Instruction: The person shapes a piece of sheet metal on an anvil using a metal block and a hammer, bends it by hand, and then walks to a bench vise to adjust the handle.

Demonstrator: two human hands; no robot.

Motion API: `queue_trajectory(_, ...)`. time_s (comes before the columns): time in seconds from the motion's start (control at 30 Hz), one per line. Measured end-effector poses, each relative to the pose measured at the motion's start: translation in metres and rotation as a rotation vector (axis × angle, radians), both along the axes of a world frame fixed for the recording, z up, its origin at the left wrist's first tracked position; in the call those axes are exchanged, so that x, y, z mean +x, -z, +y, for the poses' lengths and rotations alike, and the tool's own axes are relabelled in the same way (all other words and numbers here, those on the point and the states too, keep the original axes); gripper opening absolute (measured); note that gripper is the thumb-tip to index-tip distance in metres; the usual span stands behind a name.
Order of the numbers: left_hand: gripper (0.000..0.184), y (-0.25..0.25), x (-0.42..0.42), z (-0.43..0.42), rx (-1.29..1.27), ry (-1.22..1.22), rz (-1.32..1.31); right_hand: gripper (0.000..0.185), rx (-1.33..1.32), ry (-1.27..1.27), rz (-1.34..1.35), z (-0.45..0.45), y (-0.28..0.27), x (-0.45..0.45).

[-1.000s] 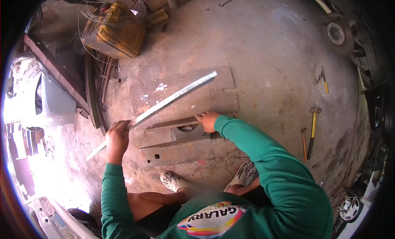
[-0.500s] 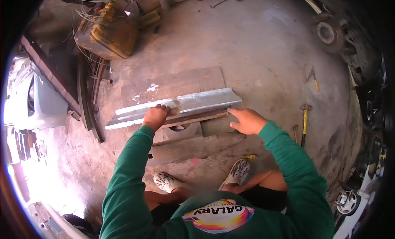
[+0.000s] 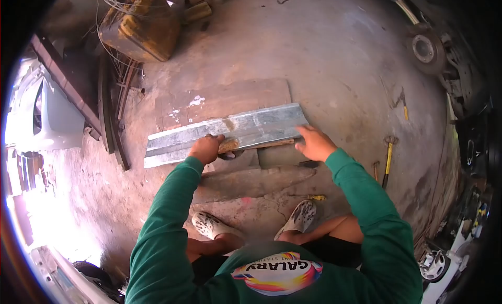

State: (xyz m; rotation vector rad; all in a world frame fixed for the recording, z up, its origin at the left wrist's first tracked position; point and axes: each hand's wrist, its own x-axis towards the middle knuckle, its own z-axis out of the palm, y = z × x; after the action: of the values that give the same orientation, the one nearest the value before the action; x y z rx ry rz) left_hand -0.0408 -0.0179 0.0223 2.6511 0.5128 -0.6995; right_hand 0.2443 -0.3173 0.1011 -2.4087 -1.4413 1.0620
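My left hand (image 3: 207, 148) is closed on the near edge of a long, silvery, ridged metal panel (image 3: 266, 125); my right hand (image 3: 318, 144) is at its right end, thumb and fingers spread, though I cannot tell whether they touch; the panel overlaps a flat brown sheet (image 3: 251, 90), beyond a rusty, tapered metal piece (image 3: 253, 184).
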Motion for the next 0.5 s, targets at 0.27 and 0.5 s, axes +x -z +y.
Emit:
queue_trajectory(0.27, 0.053, -0.007, -0.002, -0.001, -0.003, 0.023, 0.108, 0.078, -0.02, 0.58, -0.08, -0.011, 0.134, 0.038)
queue_trajectory(0.5, 0.048, 0.02, -0.016, 0.001, 0.074, 0.081, -0.047, 0.061, -0.127, 0.877, 0.504, -0.026, 0.127, 0.041)
